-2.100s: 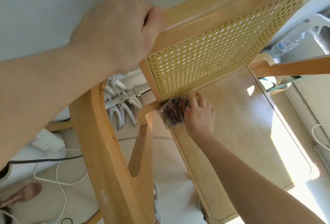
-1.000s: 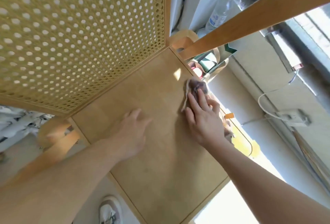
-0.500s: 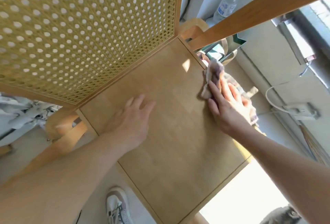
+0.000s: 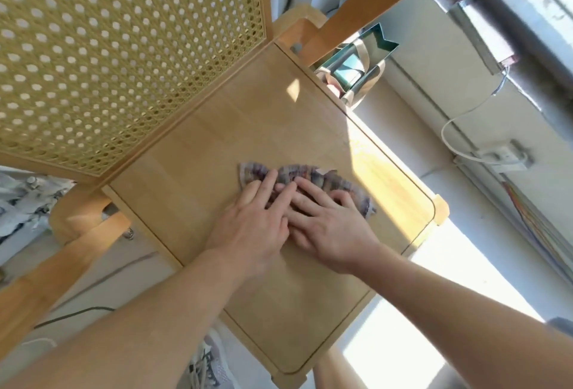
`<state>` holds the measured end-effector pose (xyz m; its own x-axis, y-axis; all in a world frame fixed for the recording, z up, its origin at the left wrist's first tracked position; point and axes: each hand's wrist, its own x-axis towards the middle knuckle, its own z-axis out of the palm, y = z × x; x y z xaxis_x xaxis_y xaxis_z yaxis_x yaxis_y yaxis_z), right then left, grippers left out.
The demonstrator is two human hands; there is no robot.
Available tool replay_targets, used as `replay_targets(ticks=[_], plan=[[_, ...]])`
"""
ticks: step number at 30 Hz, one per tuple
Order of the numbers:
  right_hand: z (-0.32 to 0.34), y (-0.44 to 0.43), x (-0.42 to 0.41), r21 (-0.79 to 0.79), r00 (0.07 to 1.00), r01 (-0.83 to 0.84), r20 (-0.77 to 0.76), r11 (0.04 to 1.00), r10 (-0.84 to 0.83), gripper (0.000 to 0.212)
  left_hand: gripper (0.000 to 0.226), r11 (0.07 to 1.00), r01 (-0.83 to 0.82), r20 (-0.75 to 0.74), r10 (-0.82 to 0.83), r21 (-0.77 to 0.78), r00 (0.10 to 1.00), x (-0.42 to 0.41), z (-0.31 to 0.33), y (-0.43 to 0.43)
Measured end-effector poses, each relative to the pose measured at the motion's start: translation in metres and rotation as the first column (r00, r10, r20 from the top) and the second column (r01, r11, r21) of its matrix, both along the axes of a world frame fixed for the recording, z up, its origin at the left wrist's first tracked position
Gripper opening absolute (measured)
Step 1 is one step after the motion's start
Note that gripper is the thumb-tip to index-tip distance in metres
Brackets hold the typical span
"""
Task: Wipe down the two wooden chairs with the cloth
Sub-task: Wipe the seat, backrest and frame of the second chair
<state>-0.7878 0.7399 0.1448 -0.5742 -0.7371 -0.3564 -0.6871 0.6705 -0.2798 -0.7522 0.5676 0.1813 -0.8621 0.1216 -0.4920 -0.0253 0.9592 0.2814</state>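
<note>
Hands: my left hand (image 4: 251, 229) and right hand (image 4: 333, 230) lay flat, fingers (image 4: 269, 182) straight, pressing the cloth (image 4: 297, 171) onto the chair seat (image 4: 201, 153), gripping nothing | Risk: uneven push might bunch cloth, missing corners.

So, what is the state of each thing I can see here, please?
chair seat: level, partly sunlit.
cloth: spread out on the seat, pressed down.
left hand: fingers straight, pressing the cloth.
right hand: fingers straight, pressing the cloth.
green bag: open at the top.
</note>
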Motion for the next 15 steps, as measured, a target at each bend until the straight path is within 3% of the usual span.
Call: replay_targets(ticks=[4, 8, 12, 15], plan=[[-0.003, 0.067, -0.033, 0.067, 0.978, 0.207, -0.045, 0.976, -0.204, 0.054, 0.063, 0.992, 0.052, -0.045, -0.047, 0.114, 0.998, -0.051, -0.010, 0.074], [-0.007, 0.091, -0.012, 0.105, 0.870, 0.491, -0.107, 0.865, -0.481, 0.066, 0.058, 0.981, 0.151, -0.081, -0.142, 0.119, 0.987, -0.069, -0.009, 0.129], [-0.007, 0.055, 0.038, 0.037, 0.777, 0.629, -0.056, 0.777, -0.627, 0.070, 0.059, 0.964, 0.242, -0.085, -0.233, 0.108, 0.969, -0.037, -0.008, 0.109], [-0.004, 0.014, 0.084, 0.019, 0.791, 0.612, -0.005, 0.791, -0.612, 0.072, 0.061, 0.961, 0.271, -0.002, -0.272, 0.060, 0.962, 0.002, 0.000, 0.073]])
